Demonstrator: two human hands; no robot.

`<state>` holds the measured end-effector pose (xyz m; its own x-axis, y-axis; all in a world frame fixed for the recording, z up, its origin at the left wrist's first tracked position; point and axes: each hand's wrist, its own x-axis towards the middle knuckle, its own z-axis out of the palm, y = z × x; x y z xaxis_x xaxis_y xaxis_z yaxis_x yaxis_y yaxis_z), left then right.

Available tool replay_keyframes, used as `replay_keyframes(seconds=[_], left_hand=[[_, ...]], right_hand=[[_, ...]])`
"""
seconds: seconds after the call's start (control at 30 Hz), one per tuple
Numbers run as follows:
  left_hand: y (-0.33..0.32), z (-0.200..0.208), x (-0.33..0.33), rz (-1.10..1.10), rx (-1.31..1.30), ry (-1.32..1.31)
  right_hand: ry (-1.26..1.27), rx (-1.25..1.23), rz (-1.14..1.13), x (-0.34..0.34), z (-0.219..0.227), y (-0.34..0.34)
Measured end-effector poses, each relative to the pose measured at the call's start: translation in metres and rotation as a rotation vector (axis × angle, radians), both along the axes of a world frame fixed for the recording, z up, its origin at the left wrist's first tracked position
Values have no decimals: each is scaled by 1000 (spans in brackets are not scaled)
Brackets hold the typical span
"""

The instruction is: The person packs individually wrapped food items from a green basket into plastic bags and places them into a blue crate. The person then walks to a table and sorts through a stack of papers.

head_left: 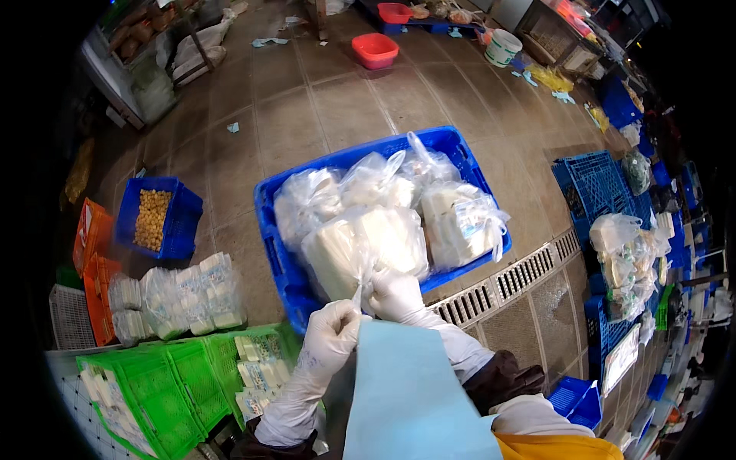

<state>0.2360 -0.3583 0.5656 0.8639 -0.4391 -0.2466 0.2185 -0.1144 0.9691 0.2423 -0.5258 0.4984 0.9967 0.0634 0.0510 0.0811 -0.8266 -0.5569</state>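
A large blue crate [452, 142] holds several clear plastic bags [307, 201] packed with pale white blocks. The nearest plastic bag [360, 241] sits at the crate's front side, its top gathered into a twisted neck. My left hand [331, 333], in a white glove, pinches the end of that neck. My right hand [395, 296], also gloved, is closed on the neck close to the bag, its fingertips partly hidden. Another knotted bag [464, 226] lies to the right of it in the crate. Below my hands a light blue sheet [410, 391] spreads in front of my body.
Green crates [176, 383] with packed white blocks stand at lower left, beside more bagged packs [184, 295]. Farther left is a blue crate of small yellowish pieces [153, 218]. A floor drain grate [498, 284] runs right of the main crate. A red basin [375, 50] lies ahead; blue pallets [598, 188] are at right.
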Motion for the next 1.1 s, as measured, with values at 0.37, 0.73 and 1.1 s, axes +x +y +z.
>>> replay_keyframes(seconds=[0.37,0.73,1.1], left_hand=[[0,-69,49,92,349,-109],[1,9,45,457,-4,149],[-48,60,68,249,-201,315]], right_hand=[[-261,917,603,27,201,-126],[478,1037,-181,53,167,-89],[354,1213,-294,60,122,-46]])
